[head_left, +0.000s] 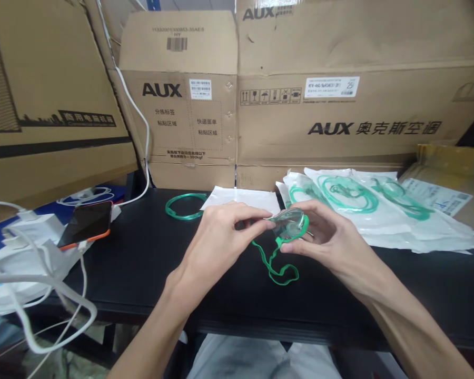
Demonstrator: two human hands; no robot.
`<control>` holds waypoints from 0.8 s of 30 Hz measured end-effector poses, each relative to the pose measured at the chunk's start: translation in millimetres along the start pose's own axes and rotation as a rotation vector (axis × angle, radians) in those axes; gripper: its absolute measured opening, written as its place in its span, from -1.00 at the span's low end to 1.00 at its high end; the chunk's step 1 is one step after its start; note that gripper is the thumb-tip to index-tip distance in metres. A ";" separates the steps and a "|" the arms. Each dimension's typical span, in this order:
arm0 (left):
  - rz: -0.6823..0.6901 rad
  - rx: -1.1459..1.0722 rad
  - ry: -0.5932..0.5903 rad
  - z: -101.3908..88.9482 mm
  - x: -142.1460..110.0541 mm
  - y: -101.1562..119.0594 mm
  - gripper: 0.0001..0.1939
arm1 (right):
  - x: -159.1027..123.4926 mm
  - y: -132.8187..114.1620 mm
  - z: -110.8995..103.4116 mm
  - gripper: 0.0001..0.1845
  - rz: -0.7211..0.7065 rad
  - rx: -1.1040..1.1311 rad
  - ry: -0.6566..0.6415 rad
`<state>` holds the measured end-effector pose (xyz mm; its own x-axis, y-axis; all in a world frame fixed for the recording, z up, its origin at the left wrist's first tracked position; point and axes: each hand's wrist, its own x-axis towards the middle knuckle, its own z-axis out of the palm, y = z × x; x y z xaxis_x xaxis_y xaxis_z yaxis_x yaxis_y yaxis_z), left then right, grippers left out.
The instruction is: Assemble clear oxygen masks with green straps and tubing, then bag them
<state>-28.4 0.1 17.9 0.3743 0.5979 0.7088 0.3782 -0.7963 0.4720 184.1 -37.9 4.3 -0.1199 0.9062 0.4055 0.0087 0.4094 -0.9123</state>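
Both my hands hold a clear plastic mask [290, 222] with a green rim just above the black table [142, 263]. My left hand [221, 237] pinches the mask's left edge with thumb and fingertips. My right hand [327, 237] cups it from the right, fingers closed round the rim. A green elastic strap [278, 268] hangs from the mask and loops onto the table. A coil of green tubing [184, 206] lies further back on the left, beside an empty white packet [240, 199].
Several sealed white packets [359, 202] with green masks inside lie at the right rear. Large AUX cardboard boxes [300, 105] wall off the back. A dark phone [89, 222], white chargers and cables [35, 295] crowd the left edge.
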 end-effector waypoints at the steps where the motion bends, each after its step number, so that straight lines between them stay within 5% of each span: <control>1: 0.035 0.004 0.004 -0.1 0.2 -0.8 -0.90 | 0.0 0.2 -0.4 -0.51 -0.015 -0.019 0.013; 8: 0.358 0.172 0.130 -0.1 -0.5 -7.3 -0.92 | -6.5 -0.9 -19.5 -0.39 -0.014 -0.068 -0.105; 12: 0.497 0.264 0.097 0.2 -1.8 -8.8 -0.92 | -9.0 -5.1 -21.4 -0.54 0.014 -0.186 -0.041; 16: 0.555 0.360 0.061 1.0 -2.0 -8.2 -0.90 | -5.9 -8.2 -11.8 -0.81 -0.009 -0.254 0.032; 24: 0.538 0.337 0.047 5.3 -3.2 -5.7 -0.92 | -7.4 -7.3 -7.8 -0.90 -0.040 -0.170 0.080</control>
<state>-27.2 3.2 10.2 0.5516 0.1116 0.8266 0.3960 -0.9073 -0.1418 192.7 -46.8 8.4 -0.0443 0.8914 0.4510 0.1735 0.4515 -0.8753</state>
